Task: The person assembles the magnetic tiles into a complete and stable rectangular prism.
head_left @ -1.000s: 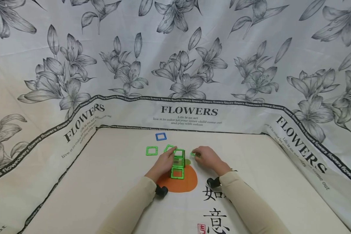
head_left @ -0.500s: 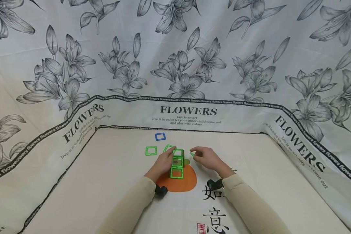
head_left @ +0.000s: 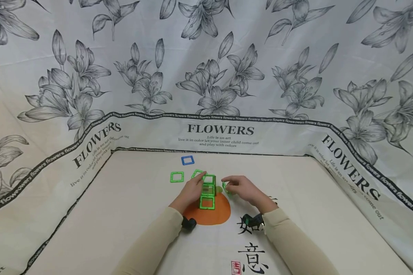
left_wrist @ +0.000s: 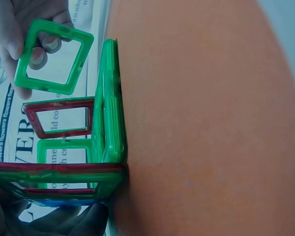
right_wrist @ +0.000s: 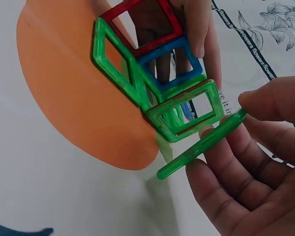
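My left hand holds a built structure of square magnetic tiles from its left side. Green, red and blue frames make up this structure, and one green frame extends from it at an angle in the right wrist view. Between thumb and fingertips, my right hand pinches a single green magnetic tile. That tile is apart from the structure in the left wrist view, and close to its green and red end in the right wrist view. Part of my left hand is hidden behind the frames.
Farther back on the table lies a blue square tile. A green tile is left of my left hand, and another green tile lies just behind it. An orange fruit print is under the structure. Flower-printed cloth walls the back and sides.
My right hand has turned the green tile, so more of its face shows in the head view, and has shifted slightly downward. The left hand and the structure stay almost in place.
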A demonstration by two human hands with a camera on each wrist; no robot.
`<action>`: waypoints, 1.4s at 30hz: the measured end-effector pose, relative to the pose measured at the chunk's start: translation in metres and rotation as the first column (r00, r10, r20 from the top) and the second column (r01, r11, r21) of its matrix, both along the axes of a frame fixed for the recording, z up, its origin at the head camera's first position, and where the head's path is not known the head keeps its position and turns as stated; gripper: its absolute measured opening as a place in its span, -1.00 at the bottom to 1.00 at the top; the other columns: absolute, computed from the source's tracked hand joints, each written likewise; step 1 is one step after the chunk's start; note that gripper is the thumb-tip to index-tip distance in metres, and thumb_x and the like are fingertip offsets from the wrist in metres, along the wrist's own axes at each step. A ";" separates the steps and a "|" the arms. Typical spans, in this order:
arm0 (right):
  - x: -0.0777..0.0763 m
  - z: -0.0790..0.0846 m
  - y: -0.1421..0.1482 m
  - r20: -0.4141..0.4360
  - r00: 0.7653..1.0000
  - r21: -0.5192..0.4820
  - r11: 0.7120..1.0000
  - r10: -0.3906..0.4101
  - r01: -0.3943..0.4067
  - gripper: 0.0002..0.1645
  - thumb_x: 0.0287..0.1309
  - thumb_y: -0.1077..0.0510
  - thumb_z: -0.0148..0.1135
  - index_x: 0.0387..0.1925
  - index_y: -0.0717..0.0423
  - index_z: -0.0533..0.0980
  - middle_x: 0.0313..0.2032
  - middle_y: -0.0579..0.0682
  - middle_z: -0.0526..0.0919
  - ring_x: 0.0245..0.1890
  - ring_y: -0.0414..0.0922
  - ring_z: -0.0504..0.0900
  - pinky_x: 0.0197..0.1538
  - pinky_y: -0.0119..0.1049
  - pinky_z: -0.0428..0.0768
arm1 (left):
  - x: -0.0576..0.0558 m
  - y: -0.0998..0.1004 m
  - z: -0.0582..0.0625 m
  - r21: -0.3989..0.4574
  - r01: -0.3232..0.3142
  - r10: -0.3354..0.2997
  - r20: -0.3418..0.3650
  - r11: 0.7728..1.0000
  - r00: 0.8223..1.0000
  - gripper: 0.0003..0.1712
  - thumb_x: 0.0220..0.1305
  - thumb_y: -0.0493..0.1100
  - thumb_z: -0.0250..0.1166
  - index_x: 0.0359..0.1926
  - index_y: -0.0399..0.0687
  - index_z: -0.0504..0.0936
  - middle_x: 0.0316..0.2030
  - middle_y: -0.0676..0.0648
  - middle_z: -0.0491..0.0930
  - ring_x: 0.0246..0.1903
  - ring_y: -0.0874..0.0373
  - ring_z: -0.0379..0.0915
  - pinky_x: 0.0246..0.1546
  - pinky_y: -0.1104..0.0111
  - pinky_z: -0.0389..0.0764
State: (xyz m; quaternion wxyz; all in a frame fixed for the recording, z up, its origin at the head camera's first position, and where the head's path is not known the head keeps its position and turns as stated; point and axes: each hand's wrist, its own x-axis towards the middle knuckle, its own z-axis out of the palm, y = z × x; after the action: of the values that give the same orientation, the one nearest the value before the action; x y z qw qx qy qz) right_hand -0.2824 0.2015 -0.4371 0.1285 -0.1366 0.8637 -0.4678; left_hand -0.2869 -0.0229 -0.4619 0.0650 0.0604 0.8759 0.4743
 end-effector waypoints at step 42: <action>0.031 -0.017 -0.022 0.243 0.968 -0.314 0.939 -0.066 0.143 -0.43 0.24 0.11 0.20 0.23 0.30 0.43 -0.03 0.24 0.63 -0.29 -0.07 0.66 -0.08 -0.14 0.68 | -0.001 0.003 0.000 -0.010 -0.019 0.020 0.027 1.000 0.999 -0.47 0.53 0.00 -0.23 0.45 0.28 0.21 0.44 -0.01 0.22 0.46 -0.03 0.05 0.43 -0.02 0.14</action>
State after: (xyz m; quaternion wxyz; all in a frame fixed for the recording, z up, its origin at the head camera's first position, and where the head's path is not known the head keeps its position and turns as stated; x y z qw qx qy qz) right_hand -0.2516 0.1797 -0.4544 0.1774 -0.0548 0.7591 -0.6240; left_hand -0.2880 -0.0203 -0.4624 0.0724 0.0452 0.8778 0.4714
